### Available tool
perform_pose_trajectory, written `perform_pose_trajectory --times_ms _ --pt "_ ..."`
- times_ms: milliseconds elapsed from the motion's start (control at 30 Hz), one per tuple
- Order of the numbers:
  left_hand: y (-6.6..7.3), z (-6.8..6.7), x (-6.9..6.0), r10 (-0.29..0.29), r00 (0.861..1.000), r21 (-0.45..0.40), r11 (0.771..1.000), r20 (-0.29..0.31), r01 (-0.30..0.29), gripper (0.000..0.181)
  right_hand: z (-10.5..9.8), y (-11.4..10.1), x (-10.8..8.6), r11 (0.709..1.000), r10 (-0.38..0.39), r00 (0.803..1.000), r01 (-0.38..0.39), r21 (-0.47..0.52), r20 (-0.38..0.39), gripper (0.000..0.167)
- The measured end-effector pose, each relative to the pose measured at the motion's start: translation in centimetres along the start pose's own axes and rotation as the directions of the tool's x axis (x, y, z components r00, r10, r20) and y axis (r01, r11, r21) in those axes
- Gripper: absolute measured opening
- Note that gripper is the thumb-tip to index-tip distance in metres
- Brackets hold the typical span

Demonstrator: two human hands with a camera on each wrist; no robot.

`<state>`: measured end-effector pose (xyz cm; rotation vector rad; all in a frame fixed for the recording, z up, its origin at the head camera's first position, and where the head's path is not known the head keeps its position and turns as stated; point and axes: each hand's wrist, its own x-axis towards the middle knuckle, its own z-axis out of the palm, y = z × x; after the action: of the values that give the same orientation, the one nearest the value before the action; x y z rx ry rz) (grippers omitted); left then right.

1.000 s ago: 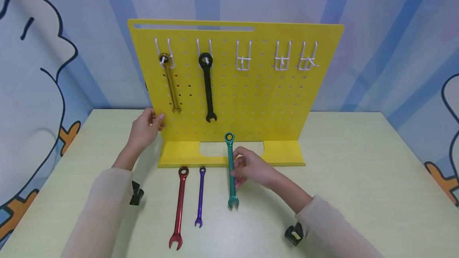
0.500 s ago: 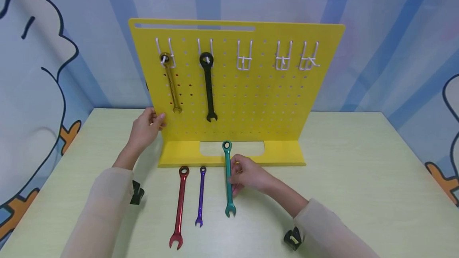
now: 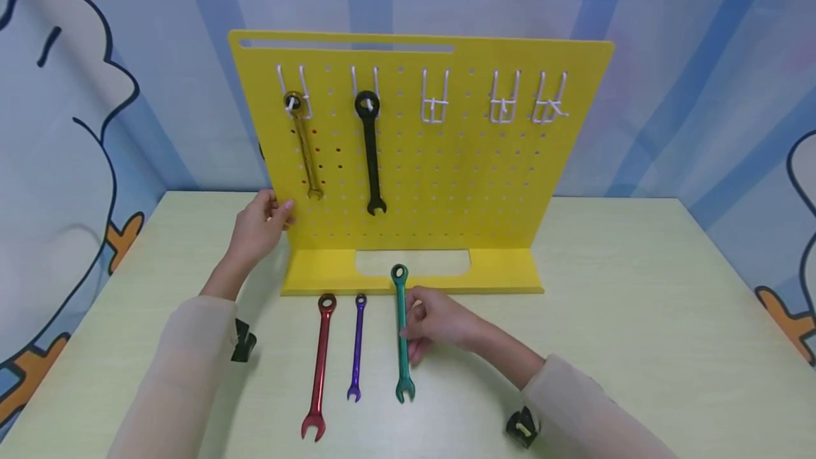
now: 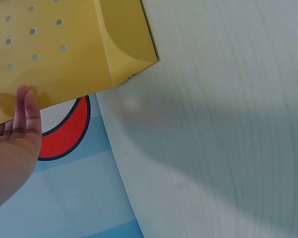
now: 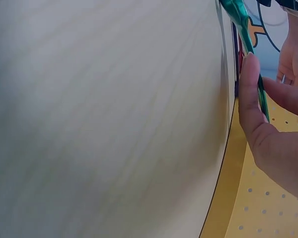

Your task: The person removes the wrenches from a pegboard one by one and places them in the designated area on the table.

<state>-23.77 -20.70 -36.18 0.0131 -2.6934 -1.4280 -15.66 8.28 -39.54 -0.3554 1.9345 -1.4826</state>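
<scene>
My right hand (image 3: 440,319) pinches the shaft of a green combination wrench (image 3: 402,346), ring end toward the board; the right wrist view shows the green wrench (image 5: 244,30) between thumb and fingers. To its left on the table lie a purple wrench (image 3: 358,349) and a longer red wrench (image 3: 320,367). My left hand (image 3: 256,229) grips the left edge of a yellow pegboard (image 3: 459,183); in the left wrist view, fingers (image 4: 32,111) lie at the edge of the board (image 4: 79,64). A gold wrench (image 3: 304,151) and a black wrench (image 3: 370,154) hang from the board's left hooks.
White wire hooks stand bare on the board: one in the middle (image 3: 435,98), two at the right, the nearer (image 3: 503,98) and the farthest (image 3: 548,98). The board's foot (image 3: 503,275) rests on the pale table (image 3: 637,346). A printed blue backdrop (image 3: 669,91) rises behind.
My right hand has brought the green wrench toward the table's front and slightly left, nearer the purple wrench. The left hand stays at the board's edge.
</scene>
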Motion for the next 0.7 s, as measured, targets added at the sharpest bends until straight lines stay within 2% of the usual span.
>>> perform_pose_trajectory --times_ms 433,700 --pt "0.2 0.0 0.0 -0.004 1.000 -0.006 1.000 0.002 0.004 0.037 0.9 0.4 -0.3 0.999 0.043 0.997 -0.045 0.029 0.063 0.021" --pt "0.1 0.0 0.0 -0.002 1.000 -0.004 1.000 0.002 0.002 0.037 1.4 0.4 -0.4 0.997 0.072 0.995 -0.074 0.019 0.066 0.021"
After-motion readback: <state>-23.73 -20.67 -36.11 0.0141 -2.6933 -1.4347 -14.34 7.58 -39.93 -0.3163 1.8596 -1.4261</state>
